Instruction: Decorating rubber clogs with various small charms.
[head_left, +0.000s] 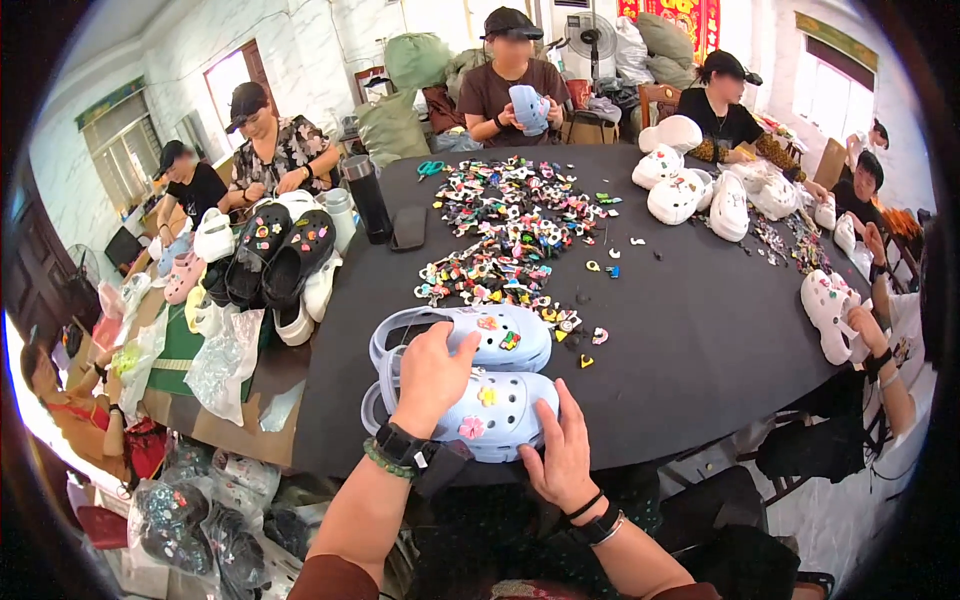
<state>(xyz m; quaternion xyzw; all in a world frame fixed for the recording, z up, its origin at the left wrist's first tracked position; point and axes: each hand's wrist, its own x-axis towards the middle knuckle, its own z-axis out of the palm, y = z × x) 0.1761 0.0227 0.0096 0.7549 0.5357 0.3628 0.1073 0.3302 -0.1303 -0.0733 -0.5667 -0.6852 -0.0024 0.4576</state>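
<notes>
Left hand [437, 375] lay over the heel ends of two blue clogs [525, 345], its grip hidden, so I couldn't tell; the right hand [565, 455], thumb and fingers apart, met the nearer toe. I judged this lining up the pair, the next move calling for gentle pressure. Both clogs sat side by side on the bench [690, 340], left of the right hand.

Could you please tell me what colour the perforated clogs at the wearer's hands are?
Pale blue perforated clogs, best seen in the head view.
</notes>
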